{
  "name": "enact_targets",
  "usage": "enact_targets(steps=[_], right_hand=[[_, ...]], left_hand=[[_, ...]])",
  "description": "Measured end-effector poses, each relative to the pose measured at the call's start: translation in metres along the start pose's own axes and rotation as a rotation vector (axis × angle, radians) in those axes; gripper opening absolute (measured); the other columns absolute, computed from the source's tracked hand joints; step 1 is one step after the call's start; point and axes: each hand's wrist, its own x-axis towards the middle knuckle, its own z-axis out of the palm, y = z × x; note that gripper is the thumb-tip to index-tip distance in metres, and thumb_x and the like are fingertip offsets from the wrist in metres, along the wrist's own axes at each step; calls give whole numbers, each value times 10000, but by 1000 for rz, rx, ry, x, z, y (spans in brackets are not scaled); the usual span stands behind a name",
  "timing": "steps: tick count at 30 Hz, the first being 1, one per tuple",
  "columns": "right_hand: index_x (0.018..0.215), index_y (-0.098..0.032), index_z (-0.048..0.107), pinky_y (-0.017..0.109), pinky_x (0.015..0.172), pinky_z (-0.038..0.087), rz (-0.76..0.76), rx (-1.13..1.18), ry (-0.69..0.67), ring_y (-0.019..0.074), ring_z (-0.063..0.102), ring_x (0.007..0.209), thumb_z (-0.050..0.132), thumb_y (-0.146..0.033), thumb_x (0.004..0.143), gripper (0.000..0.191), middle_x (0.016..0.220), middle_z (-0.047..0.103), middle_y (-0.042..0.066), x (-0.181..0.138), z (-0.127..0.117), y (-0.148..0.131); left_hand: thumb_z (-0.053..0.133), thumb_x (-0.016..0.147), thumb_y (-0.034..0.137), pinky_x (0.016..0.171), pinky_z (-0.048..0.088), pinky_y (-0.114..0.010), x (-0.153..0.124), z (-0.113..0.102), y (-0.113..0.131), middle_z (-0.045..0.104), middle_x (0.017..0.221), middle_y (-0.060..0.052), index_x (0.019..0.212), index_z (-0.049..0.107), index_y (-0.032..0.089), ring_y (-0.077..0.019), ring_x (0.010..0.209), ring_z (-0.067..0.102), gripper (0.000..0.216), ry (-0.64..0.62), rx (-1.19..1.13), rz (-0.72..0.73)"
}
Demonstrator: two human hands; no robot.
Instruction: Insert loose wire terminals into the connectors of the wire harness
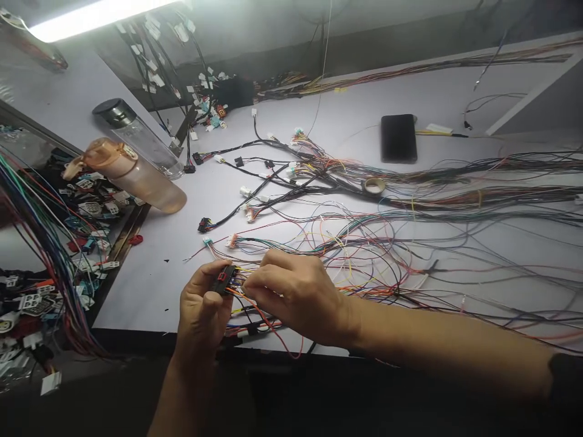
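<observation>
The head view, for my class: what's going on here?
A person's left hand holds a black connector with a red part on it. The right hand pinches at wires running into it; which ones is hidden. More cable bundles stretch across the table beyond.

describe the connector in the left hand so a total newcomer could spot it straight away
At the pale worktop's near edge, find the bare left hand. Its thumb and fingers hold a black rectangular plastic connector, coloured wires running toward the right hand. A red rectangle on its face sets it apart from the black connectors lying farther back.
</observation>
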Motion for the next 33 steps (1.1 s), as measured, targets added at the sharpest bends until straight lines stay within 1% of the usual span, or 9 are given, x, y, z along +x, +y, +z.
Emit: enact_targets(steps=[4,8,15,19,25,30,33], right_hand=[[813,-156,694,175,603,443,5,-7,10,83,570,662,518,-209,966,239,741,622,14,-5,-2,-3],[832,-145,696,180,615,455,7,11,15,89,573,666,524,-209,964,226,727,616,15,-9,-5,-4],[822,-160,686,177,613,451,27,-1,0,88,577,668,511,-221,970,237,737,625,19,-9,-4,-5],[826,-167,686,183,607,442,33,-1,3,86,574,658,512,-229,972,236,741,622,14,-10,-2,-5],[823,-166,683,191,596,424,3,-11,19,88,567,665,541,-213,960,203,744,611,6,-13,2,-4],[829,-166,677,205,542,379,-8,-40,34,90,541,635,542,-218,961,195,728,592,2,-16,4,-4],[815,-156,671,209,564,387,-4,-51,1,98,552,660,528,-208,966,214,732,598,12,-19,5,-4]], left_hand=[[888,522,557,725,551,-219,-6,3,2,672,876,-67,945,732,188,-160,774,641,583,-11,16,12],[892,511,559,728,546,-196,-8,4,1,675,873,-55,928,738,193,-145,779,642,576,8,-12,20],[906,477,555,691,549,-207,-8,5,-2,675,859,-68,911,739,191,-159,751,643,591,32,-24,1],[908,472,553,709,547,-213,-9,5,-1,671,853,-73,905,741,189,-163,765,638,590,21,-7,-3],[921,496,490,783,553,-266,-12,4,-3,656,897,-74,933,738,195,-179,816,629,558,12,9,-22],[917,531,450,766,549,-230,-14,2,-4,640,915,-69,953,735,190,-169,834,618,527,-4,50,6],[909,572,386,787,555,-240,-17,0,-4,629,961,-70,975,731,195,-180,871,625,480,-28,76,3]])
